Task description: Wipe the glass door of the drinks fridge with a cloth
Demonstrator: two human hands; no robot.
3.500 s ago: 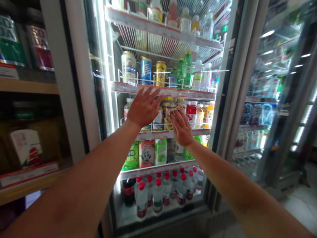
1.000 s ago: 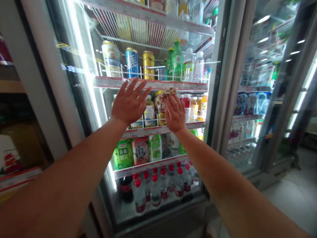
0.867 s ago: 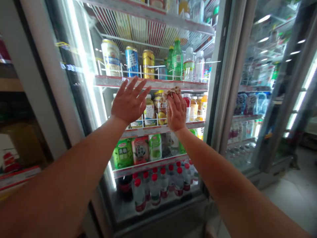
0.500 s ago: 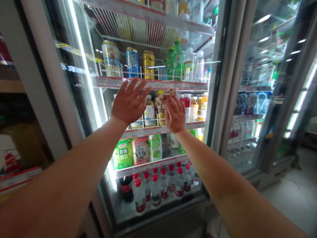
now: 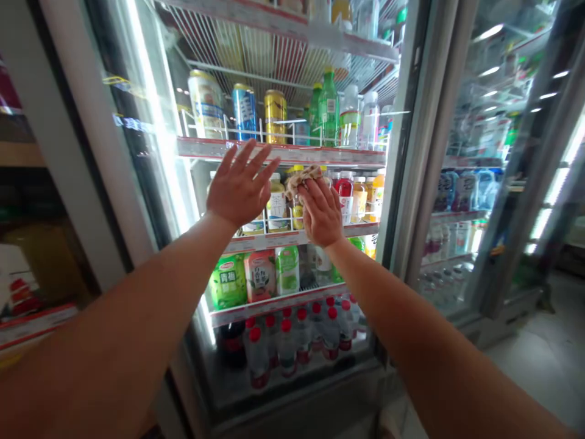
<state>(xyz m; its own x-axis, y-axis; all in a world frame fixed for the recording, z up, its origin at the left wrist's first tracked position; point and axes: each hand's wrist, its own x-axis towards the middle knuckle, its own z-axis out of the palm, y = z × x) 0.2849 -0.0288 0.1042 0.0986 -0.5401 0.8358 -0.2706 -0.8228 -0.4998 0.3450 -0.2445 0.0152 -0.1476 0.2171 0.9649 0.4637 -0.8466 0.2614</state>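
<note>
My left hand (image 5: pixel 240 186) lies flat on the glass door (image 5: pixel 183 201) of a lit drinks fridge, fingers spread and pointing up, holding nothing. Just to its right, my right hand (image 5: pixel 322 211) presses a crumpled beige cloth (image 5: pixel 301 176) against the same glass; the cloth sticks out above my fingertips. Behind the glass, level with both hands, stands a shelf of small bottles (image 5: pixel 356 196). Cans (image 5: pixel 244 111) and green bottles (image 5: pixel 327 108) fill the shelf above.
Lower shelves hold green and pink cartons (image 5: pixel 256 275) and red-capped water bottles (image 5: pixel 292 341). A grey door frame (image 5: pixel 414 152) separates this fridge from a second glass-door fridge (image 5: pixel 484 177) on the right. Wooden shelving (image 5: pixel 22 152) stands at the left. Pale floor (image 5: pixel 543 372) shows at bottom right.
My right hand has rubbed the cloth up and sideways over the glass in small strokes. My left hand has stayed flat on the door. The view has shifted left since the earliest frame.
</note>
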